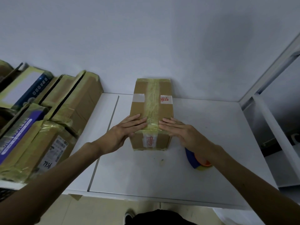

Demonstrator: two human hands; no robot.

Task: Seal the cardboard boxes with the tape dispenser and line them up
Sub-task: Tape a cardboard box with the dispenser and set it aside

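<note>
A long brown cardboard box lies on the white table, its far end against the wall, with a yellowish tape strip along its top seam. My left hand rests flat on the near left top edge, fingers straight. On the near right top corner my right hand lies flat, fingers straight too. The blue and orange tape dispenser lies on the table to the right of the box, partly hidden under my right forearm.
Several taped cardboard boxes are stacked at the left, reaching the table's left edge. A white shelf frame stands at the right. A dark seam runs down the table left of the box.
</note>
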